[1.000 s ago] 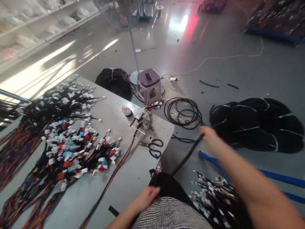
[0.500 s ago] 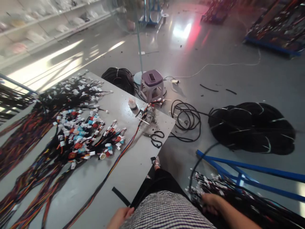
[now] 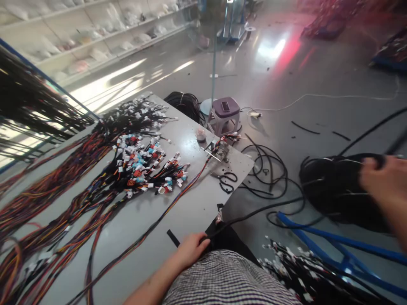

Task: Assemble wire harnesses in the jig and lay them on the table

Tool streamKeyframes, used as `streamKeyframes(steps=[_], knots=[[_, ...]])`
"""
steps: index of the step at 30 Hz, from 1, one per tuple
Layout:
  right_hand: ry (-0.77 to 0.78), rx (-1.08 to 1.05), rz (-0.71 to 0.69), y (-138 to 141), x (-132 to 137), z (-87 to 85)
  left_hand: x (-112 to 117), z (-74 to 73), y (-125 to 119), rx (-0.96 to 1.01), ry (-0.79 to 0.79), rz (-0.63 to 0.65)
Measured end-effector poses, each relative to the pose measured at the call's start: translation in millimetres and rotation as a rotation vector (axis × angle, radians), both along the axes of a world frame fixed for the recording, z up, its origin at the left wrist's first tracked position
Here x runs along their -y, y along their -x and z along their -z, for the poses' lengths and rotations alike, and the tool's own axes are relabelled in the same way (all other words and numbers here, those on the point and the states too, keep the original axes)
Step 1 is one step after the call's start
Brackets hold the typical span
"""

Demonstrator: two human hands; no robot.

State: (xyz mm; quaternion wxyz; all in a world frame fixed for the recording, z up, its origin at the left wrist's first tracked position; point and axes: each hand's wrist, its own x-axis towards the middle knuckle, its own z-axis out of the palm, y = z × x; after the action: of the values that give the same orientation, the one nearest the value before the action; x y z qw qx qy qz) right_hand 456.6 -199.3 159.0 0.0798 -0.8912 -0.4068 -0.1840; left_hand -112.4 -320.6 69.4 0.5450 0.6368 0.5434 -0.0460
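My left hand point(image 3: 193, 248) is closed at the table's front edge, around the end of a long black tube point(image 3: 254, 210). From there the tube runs right across my lap toward the floor. A short flat black strip point(image 3: 173, 238) sticks out beyond the left hand's fingers. On the far right my right hand point(image 3: 380, 176), smeared by motion, is closed on black tubing above a big black coil point(image 3: 330, 182). Black scissors point(image 3: 227, 182) lie near the table corner. A bundle of coloured wires point(image 3: 165, 212) stretches along the table to a small metal fixture point(image 3: 218, 150).
Wire harnesses with white connectors point(image 3: 136, 165) cover the table's left side. Beyond the corner stand a purple stool point(image 3: 225, 108) with a phone on it and loose tube loops point(image 3: 270, 165) on the floor. A blue metal frame point(image 3: 333, 241) and more harnesses point(image 3: 292, 262) are at lower right.
My right hand has risen from the harnesses at lower right to above the coil, pulling tubing. My left hand has come further over the table edge. The view has turned left.
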Motion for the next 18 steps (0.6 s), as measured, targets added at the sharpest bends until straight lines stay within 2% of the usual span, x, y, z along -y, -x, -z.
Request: streamKeyframes(steps=[1,3,4,6,9,10,12,15,18], knots=[[0.024,-0.078,-0.073,23.6,-21.1,6.9,-6.7,-8.9,-8.4,0.062,-0.009,-0.012],[0.034,-0.242,-0.414,89.4,-60.0,23.0,-17.4,-25.1,-21.3,0.188,0.006,-0.066],[0.047,-0.322,-0.585,125.2,-79.4,30.5,-21.5,-31.4,-25.0,0.261,0.065,-0.099],[0.054,-0.433,-0.778,189.7,-122.5,41.7,-27.9,-39.0,-27.3,0.452,0.301,-0.185],[0.068,-0.536,-0.909,255.8,-202.5,51.2,-35.8,-39.6,-25.0,0.825,0.675,-0.408],[0.096,-0.567,-0.946,271.4,-231.7,54.6,-38.5,-38.4,-25.2,0.934,0.734,-0.498],[0.216,-0.633,-0.998,298.0,-287.6,65.7,-43.8,-36.0,-29.5,1.067,0.750,-0.662],[0.514,-0.736,-1.007,332.3,-350.6,94.6,-48.7,-33.8,-44.3,1.045,0.704,-0.772],[0.708,-0.817,-1.056,357.5,-381.1,129.4,-46.1,-31.5,-58.6,0.890,0.664,-0.784]])
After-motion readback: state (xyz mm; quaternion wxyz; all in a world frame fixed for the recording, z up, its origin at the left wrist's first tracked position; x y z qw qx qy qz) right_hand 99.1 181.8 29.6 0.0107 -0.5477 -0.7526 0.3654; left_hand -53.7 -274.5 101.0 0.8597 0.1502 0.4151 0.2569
